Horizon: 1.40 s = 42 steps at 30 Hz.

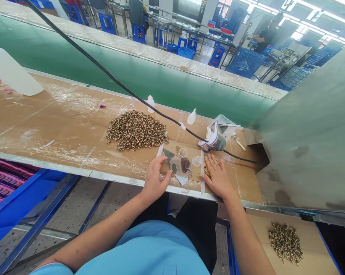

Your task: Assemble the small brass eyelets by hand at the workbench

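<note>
My left hand [157,176] rests at the left edge of a camouflage cloth [179,165], its fingers curved and apart with nothing between them. Under my right hand [216,176], spread flat, lies a small patch of gold-coloured pieces [207,168], partly covered by the fingers. Between the hands stand a small clear cup [183,152] and a clear round lid or dish [196,161]. Farther left is a large heap of small gold and dark red metal-looking parts [136,130]. A second camouflage cloth bundle [216,142] with white material sits beyond my right hand.
A black cable [109,74] crosses above the brown cardboard-covered bench [60,122]. Two white squeeze bottles [191,117] stand along its far edge, before a green conveyor belt [103,68]. A metal housing [304,145] blocks the right. Another parts pile [286,243] lies lower right.
</note>
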Each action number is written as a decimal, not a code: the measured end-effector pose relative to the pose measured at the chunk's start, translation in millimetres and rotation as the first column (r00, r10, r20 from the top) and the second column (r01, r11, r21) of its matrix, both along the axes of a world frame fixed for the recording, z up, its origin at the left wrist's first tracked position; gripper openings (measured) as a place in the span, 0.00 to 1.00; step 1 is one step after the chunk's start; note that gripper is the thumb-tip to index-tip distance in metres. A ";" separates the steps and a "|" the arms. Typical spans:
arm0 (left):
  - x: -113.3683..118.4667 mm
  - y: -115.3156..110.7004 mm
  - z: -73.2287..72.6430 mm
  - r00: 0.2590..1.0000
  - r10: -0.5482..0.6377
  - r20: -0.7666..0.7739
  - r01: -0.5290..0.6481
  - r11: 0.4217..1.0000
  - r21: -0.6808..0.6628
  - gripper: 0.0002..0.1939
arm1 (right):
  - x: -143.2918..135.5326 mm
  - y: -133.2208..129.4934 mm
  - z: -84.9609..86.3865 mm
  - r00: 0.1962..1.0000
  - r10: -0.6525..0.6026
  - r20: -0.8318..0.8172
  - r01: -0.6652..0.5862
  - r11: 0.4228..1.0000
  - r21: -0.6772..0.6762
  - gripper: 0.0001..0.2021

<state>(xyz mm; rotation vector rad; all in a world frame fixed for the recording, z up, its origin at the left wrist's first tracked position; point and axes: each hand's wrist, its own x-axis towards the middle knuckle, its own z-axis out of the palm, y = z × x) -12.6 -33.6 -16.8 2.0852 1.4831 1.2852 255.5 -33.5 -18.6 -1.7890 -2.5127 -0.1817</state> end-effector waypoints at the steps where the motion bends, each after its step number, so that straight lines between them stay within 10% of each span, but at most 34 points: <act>1: 0.0 -0.2 0.1 1.000 0.001 0.001 -0.001 1.000 0.001 0.19 | 0.8 -1.1 -0.3 1.000 -0.004 -0.006 0.004 1.000 0.012 0.34; 20: 0.5 2.4 1.7 1.000 -0.008 -0.028 0.009 1.000 0.005 0.18 | 39.9 -37.7 -12.0 0.831 -0.266 -0.488 0.327 0.944 0.043 0.27; 26: 2.9 0.8 11.8 1.000 -0.019 -0.015 0.019 0.999 -0.042 0.20 | 8.1 -34.8 17.0 0.810 -0.499 -0.309 0.457 0.866 -0.202 0.34; 34: 8.6 1.8 27.5 1.000 0.002 -0.005 -0.002 0.990 -0.144 0.19 | -19.8 -37.1 28.9 0.853 -0.463 -0.239 0.412 0.881 -0.234 0.42; 42: 4.2 4.6 5.6 0.999 -0.029 0.034 0.028 0.999 0.020 0.18 | -14.1 -39.1 21.5 0.824 -0.419 -0.381 0.387 0.908 -0.160 0.37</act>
